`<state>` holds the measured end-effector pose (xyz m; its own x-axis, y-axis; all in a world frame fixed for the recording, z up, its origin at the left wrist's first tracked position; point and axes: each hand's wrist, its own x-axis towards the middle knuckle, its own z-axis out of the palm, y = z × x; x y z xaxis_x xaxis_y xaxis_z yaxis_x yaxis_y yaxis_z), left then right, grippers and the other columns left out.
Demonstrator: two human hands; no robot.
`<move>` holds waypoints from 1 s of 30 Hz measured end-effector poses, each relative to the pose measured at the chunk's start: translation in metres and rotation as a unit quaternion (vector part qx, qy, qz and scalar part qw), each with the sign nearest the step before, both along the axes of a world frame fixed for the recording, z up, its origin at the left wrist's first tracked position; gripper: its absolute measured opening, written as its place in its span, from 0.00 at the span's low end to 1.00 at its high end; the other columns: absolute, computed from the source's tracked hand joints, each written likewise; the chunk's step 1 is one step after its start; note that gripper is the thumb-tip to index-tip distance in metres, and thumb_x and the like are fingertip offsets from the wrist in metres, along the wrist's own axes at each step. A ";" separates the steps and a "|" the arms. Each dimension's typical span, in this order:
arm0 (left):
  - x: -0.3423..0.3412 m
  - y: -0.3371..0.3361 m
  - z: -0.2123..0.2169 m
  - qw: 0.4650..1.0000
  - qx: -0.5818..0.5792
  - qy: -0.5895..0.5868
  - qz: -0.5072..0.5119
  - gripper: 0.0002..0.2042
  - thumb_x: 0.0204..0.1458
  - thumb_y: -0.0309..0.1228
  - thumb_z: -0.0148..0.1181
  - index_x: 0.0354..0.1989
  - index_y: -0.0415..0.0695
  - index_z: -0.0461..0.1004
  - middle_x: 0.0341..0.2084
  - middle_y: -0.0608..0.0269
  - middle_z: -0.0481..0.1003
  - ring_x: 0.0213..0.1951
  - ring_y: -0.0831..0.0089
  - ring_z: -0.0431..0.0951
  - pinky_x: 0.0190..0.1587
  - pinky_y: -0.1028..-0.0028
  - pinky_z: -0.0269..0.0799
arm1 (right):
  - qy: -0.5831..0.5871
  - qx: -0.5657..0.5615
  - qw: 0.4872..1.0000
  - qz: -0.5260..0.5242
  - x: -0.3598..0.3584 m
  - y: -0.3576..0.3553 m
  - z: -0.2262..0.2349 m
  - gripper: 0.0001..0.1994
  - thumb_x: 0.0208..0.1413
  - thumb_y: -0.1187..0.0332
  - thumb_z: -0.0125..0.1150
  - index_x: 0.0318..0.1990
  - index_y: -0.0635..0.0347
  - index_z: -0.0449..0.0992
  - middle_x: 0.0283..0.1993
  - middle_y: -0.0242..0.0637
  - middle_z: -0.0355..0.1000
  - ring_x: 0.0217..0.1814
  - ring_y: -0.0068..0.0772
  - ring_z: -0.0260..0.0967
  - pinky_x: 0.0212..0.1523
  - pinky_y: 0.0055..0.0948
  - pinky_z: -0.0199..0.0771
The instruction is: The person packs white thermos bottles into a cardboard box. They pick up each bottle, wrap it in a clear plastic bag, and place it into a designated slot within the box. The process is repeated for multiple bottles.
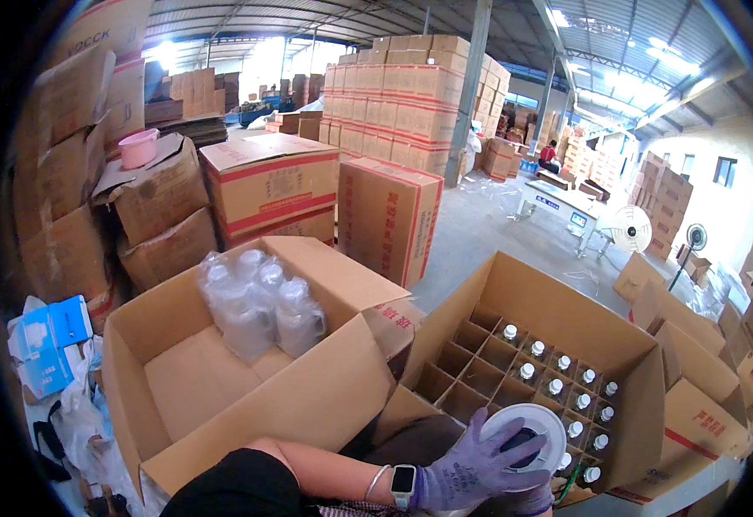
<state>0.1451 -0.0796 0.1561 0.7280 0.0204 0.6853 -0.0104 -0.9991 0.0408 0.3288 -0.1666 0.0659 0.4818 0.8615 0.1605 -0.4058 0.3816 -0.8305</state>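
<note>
My left hand [469, 470], in a purple glove with a watch at the wrist, is spread over a round white object with a dark centre [531, 429] and grips it from the left. Only a sliver of my right hand [529, 501], also in a purple glove, shows under that object at the lower edge. Its grip is hidden. Just beyond stands an open carton [566, 314] with a cardboard divider grid. Its right-hand cells hold several white-capped bottles [557, 386], and the left cells are bare.
To the left is a second open carton [169, 319] holding a plastic-wrapped pack of clear bottles [256, 302]. Sealed cartons with red bands [389, 211] are stacked behind. A blue and white box [49, 340] lies at the far left, more cartons [704, 414] at right, and a fan [632, 228] beyond.
</note>
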 end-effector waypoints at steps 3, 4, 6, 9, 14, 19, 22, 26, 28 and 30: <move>-0.004 0.012 -0.019 0.987 -0.137 -0.001 -0.086 0.35 0.52 0.43 0.66 0.70 0.57 0.63 0.72 0.56 0.56 0.70 0.47 0.57 0.68 0.44 0.56 | -0.015 -0.053 0.998 0.043 -0.003 -0.003 0.032 0.27 0.71 0.52 0.42 0.68 0.60 0.61 0.65 0.45 0.66 0.65 0.38 0.67 0.63 0.40 0.70; -0.002 0.019 -0.026 0.959 -0.243 -0.019 -0.142 0.33 0.53 0.41 0.65 0.69 0.55 0.64 0.70 0.54 0.59 0.68 0.48 0.60 0.68 0.47 0.57 | -0.085 -0.088 0.992 0.022 -0.002 -0.005 0.042 0.24 0.71 0.54 0.41 0.65 0.61 0.65 0.62 0.44 0.68 0.61 0.37 0.68 0.60 0.38 0.71; 0.007 0.032 -0.036 0.859 -0.444 -0.056 -0.246 0.29 0.56 0.38 0.64 0.68 0.52 0.67 0.66 0.50 0.66 0.66 0.52 0.66 0.67 0.52 0.60 | -0.288 -0.178 0.939 -0.057 0.006 -0.011 0.060 0.19 0.70 0.58 0.42 0.55 0.62 0.74 0.52 0.41 0.75 0.51 0.36 0.74 0.52 0.33 0.74; 0.023 0.065 -0.043 0.870 -0.450 0.001 -0.203 0.25 0.58 0.35 0.63 0.64 0.45 0.71 0.56 0.55 0.76 0.56 0.60 0.76 0.58 0.62 0.71 | -0.319 -0.060 0.912 -0.251 0.018 -0.008 0.041 0.16 0.66 0.56 0.49 0.44 0.61 0.73 0.42 0.36 0.73 0.42 0.33 0.71 0.48 0.32 0.73; 0.032 0.105 -0.068 0.906 -0.319 0.150 -0.234 0.23 0.59 0.40 0.60 0.62 0.47 0.73 0.50 0.54 0.77 0.52 0.57 0.75 0.58 0.60 0.67 | -0.249 -0.035 0.954 -0.161 0.014 -0.003 -0.008 0.17 0.65 0.55 0.50 0.48 0.61 0.71 0.52 0.44 0.71 0.58 0.39 0.67 0.58 0.39 0.69; 0.042 0.111 -0.098 0.834 -0.428 0.158 -0.311 0.22 0.61 0.45 0.58 0.58 0.45 0.76 0.51 0.55 0.75 0.57 0.58 0.70 0.63 0.58 0.60 | -0.307 -0.008 0.951 -0.028 0.021 0.005 -0.039 0.24 0.55 0.49 0.64 0.46 0.62 0.76 0.53 0.43 0.72 0.61 0.44 0.68 0.65 0.45 0.65; 0.045 0.111 -0.113 0.787 -0.495 0.113 -0.350 0.20 0.62 0.45 0.57 0.54 0.43 0.79 0.51 0.54 0.74 0.57 0.59 0.70 0.63 0.59 0.61 | -0.258 -0.031 0.965 -0.041 0.013 0.003 -0.022 0.24 0.58 0.48 0.65 0.47 0.64 0.79 0.52 0.47 0.75 0.61 0.51 0.69 0.64 0.46 0.65; 0.042 0.117 -0.109 0.753 -0.510 0.108 -0.401 0.19 0.62 0.44 0.57 0.50 0.40 0.81 0.50 0.54 0.76 0.57 0.60 0.71 0.63 0.59 0.63 | -0.292 -0.034 0.955 -0.035 0.009 -0.001 -0.014 0.24 0.58 0.47 0.65 0.42 0.65 0.80 0.51 0.49 0.75 0.60 0.49 0.69 0.64 0.48 0.64; 0.041 0.119 -0.113 0.747 -0.518 0.106 -0.403 0.19 0.63 0.44 0.56 0.50 0.40 0.81 0.49 0.55 0.77 0.54 0.60 0.73 0.61 0.59 0.64 | -0.301 -0.029 0.953 -0.037 0.004 0.002 -0.011 0.25 0.59 0.47 0.63 0.41 0.66 0.80 0.50 0.49 0.75 0.60 0.49 0.69 0.63 0.49 0.64; 0.035 0.116 -0.118 0.760 -0.503 0.086 -0.403 0.19 0.63 0.44 0.55 0.49 0.41 0.81 0.48 0.56 0.77 0.53 0.59 0.74 0.59 0.59 0.65 | -0.304 -0.016 0.952 -0.032 0.000 0.004 -0.010 0.21 0.62 0.51 0.60 0.41 0.65 0.80 0.49 0.49 0.75 0.58 0.49 0.70 0.64 0.50 0.65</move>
